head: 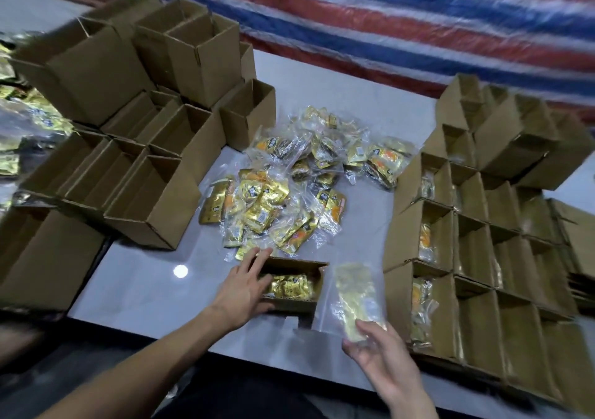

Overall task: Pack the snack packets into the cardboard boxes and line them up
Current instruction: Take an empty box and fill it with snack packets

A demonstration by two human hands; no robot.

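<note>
the box (289,304) is steadied near the table (145,290) edge by the left hand (244,290), fingers straight and spread. the packet (357,293), just beside it, is pinched by its end in the right hand (383,364); so held, it could be caught on the rim and dropped.

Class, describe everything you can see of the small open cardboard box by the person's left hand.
The box is small, oblong, plain brown corrugated cardboard, open-topped, standing on the pale table near the packet pile. A gold snack packet lies inside. The left hand rests straight fingers on its left end; the right hand holds a clear-bagged packet beside its right end.
</note>
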